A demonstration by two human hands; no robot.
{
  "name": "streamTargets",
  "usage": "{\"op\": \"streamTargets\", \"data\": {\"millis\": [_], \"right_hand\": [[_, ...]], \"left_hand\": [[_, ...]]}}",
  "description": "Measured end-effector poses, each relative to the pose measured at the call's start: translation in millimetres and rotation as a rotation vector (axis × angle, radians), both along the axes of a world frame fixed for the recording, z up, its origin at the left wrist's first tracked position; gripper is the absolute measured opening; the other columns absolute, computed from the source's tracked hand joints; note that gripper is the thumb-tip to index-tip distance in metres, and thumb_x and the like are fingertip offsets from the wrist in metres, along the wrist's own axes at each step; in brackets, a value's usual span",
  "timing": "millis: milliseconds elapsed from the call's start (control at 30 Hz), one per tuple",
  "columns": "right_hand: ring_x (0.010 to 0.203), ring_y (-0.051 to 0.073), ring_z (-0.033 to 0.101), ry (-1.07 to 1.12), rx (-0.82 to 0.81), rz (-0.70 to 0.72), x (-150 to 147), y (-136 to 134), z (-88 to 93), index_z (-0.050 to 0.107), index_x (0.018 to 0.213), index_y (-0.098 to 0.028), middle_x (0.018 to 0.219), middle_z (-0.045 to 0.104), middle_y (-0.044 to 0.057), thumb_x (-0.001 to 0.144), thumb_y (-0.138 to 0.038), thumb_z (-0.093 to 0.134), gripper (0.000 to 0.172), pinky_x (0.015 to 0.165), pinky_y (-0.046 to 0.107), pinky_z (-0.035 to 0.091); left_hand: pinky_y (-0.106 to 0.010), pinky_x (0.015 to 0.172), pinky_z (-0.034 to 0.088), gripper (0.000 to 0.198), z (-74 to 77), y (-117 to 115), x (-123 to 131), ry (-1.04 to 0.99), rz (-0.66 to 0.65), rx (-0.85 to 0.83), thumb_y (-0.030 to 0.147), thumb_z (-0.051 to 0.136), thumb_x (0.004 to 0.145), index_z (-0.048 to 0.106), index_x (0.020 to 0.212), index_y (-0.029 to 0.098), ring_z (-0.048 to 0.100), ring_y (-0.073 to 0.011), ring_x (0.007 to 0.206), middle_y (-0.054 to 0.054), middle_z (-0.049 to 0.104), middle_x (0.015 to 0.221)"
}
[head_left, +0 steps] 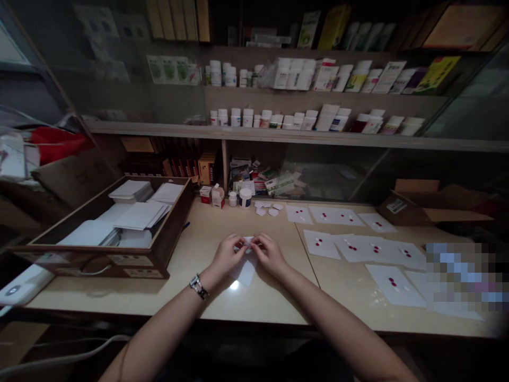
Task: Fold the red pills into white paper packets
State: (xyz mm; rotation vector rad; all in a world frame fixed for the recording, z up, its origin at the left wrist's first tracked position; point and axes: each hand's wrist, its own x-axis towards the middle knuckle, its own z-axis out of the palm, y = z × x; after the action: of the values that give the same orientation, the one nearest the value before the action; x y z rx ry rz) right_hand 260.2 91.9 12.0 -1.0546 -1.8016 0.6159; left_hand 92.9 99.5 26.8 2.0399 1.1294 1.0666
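In the middle of the counter, my left hand [229, 252] and my right hand [270, 253] face each other with fingers pinched on one sheet of white paper [245, 271]. The sheet's upper part is bent up between the fingertips; its lower point lies toward me on the counter. What the paper may enclose is hidden. Just beyond my hands lie several small folded paper packets [261, 211]. To the right, several flat paper sheets [324, 244] each bear a few red and white pills [375, 248].
At left stands a wooden drawer [159, 260] stacked with white paper. A white bottle with a blue label [245, 198], a smaller white bottle [233, 199] and small boxes [218, 196] stand at the back. Shelves [278, 132] hold medicine bottles. An open cardboard box [413, 204] sits back right.
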Motion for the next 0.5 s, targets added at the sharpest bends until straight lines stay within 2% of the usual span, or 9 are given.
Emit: {"op": "streamTargets", "data": {"millis": [167,500], "right_hand": [[0.076,0.018,0.055,-0.023,-0.008,0.019,0.2,-1.5,4.9,0.06,0.077,-0.02,0.079,0.058,0.004,0.086,-0.022,0.051,0.012,0.07,0.03,0.043],[0.07,0.016,0.053,-0.053,-0.077,-0.002,-1.0,-1.7,7.8,0.055,0.071,-0.02,0.074,0.055,0.002,0.085,-0.024,0.053,0.015,0.065,0.027,0.04]], "left_hand": [[-0.024,0.065,0.043,0.013,1.4,0.6,-1.0,-0.029,-0.013,-0.041,0.018,0.054,0.081,0.056,0.068,0.016,0.055,-0.0149,0.071,-0.002,0.057,0.073],[-0.028,0.073,0.043,0.012,-2.5,0.6,1.4,-0.019,-0.059,-0.003,0.019,0.05,0.084,0.052,0.073,0.017,0.052,-0.0166,0.078,-0.003,0.054,0.081]]}}
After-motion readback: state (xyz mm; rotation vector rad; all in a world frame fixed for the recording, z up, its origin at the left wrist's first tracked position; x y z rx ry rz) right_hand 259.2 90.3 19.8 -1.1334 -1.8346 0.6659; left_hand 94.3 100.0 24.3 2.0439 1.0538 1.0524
